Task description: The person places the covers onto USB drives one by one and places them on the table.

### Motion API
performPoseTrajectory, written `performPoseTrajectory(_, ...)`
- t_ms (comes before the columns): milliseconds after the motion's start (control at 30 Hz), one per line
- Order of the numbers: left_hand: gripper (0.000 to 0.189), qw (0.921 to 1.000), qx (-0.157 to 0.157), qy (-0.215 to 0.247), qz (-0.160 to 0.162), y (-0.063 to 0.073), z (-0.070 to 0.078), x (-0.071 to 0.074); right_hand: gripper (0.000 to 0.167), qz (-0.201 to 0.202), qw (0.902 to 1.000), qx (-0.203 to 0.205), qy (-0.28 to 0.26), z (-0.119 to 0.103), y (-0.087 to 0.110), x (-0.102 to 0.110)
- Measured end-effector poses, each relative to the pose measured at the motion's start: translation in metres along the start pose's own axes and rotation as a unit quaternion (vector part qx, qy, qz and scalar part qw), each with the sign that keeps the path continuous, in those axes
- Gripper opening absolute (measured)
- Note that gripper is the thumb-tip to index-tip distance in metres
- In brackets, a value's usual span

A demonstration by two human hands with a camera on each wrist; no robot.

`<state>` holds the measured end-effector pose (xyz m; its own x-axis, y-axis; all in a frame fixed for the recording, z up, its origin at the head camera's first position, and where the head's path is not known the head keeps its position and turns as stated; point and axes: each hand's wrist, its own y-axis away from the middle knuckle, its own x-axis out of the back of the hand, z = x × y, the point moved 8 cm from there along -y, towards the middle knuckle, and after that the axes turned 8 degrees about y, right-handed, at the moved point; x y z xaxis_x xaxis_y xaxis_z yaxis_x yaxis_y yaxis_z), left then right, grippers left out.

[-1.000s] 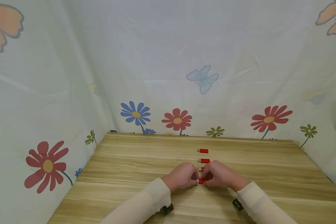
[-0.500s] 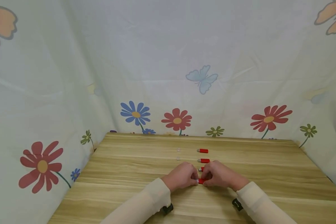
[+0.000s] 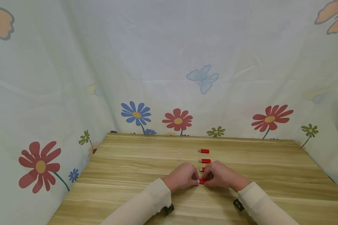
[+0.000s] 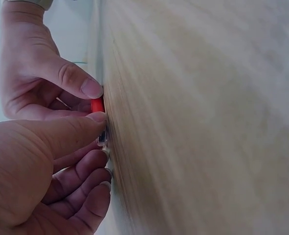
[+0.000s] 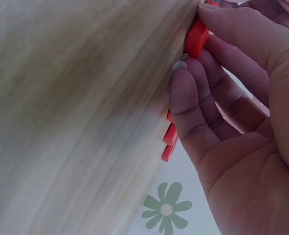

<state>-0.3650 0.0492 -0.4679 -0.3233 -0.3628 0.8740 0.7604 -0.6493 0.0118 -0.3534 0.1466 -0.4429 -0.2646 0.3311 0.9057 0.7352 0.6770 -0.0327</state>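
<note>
In the head view a red USB stick [image 3: 202, 181] lies crosswise between the two hands, close over the wooden table. My right hand [image 3: 221, 176] pinches its red body [image 5: 197, 39] between thumb and fingers. From the other side my left hand [image 3: 183, 177] pinches the small clear cap [image 4: 102, 139] at the stick's plug end, and its thumb hides much of that end in the left wrist view. Just behind the hands another red USB stick [image 3: 202, 169] shows, partly covered by the right hand.
Two more red USB sticks, one at the back [image 3: 205, 151] and one nearer [image 3: 205, 161], form a column with the others. To their left lie two clear caps, a far one [image 3: 179, 150] and a near one [image 3: 179, 159]. A flowered curtain [image 3: 157, 78] encloses the table [image 3: 124, 175].
The head view shifts very slightly against the curtain. Both hands keep their hold on the stick and cap with no visible movement.
</note>
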Motion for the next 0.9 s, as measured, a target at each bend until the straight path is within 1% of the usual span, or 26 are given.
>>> performPoseTrajectory(100, 0.011, 1.0000, -0.007, -0.003, 0.004, 0.000, -0.001, 0.001, 0.009, 0.002, 1.0000, 0.004, 0.001, -0.001, 0.000, 0.001)
performPoseTrajectory(200, 0.014, 0.9997, -0.018, -0.010, 0.016, 0.000, -0.004, 0.005, 0.008, 0.010, 0.9999, 0.002, 0.001, -0.001, 0.000, 0.005)
performPoseTrajectory(300, 0.013, 0.9994, -0.025, -0.001, 0.023, -0.001, -0.009, 0.013, 0.007, 0.032, 0.9993, -0.006, 0.015, 0.001, -0.001, 0.013)
performPoseTrajectory(367, 0.012, 0.9994, -0.024, 0.000, 0.025, -0.002, -0.014, 0.023, 0.006, 0.047, 0.9983, -0.014, 0.031, 0.004, -0.003, 0.020)
performPoseTrajectory(433, 0.012, 0.9995, -0.016, 0.006, 0.026, -0.003, -0.020, 0.033, 0.006, 0.059, 0.9966, -0.016, 0.055, 0.007, -0.006, 0.027)
performPoseTrajectory(533, 0.017, 0.9994, 0.001, -0.012, 0.033, -0.003, -0.030, 0.048, 0.008, 0.062, 0.9946, -0.026, 0.080, 0.013, -0.010, 0.034)
performPoseTrajectory(633, 0.017, 0.9989, 0.018, -0.022, 0.038, -0.002, -0.041, 0.058, 0.008, 0.059, 0.9932, -0.033, 0.094, 0.018, -0.013, 0.037)
performPoseTrajectory(767, 0.014, 0.9986, 0.029, -0.027, 0.035, -0.001, -0.052, 0.063, 0.006, 0.054, 0.9930, -0.035, 0.100, 0.022, -0.015, 0.036)
performPoseTrajectory(833, 0.009, 0.9988, 0.025, -0.030, 0.030, 0.000, -0.055, 0.062, 0.007, 0.049, 0.9930, -0.038, 0.100, 0.024, -0.017, 0.033)
performPoseTrajectory(900, 0.017, 0.9990, 0.021, -0.032, 0.023, 0.001, -0.056, 0.061, 0.008, 0.043, 0.9930, -0.039, 0.102, 0.026, -0.018, 0.030)
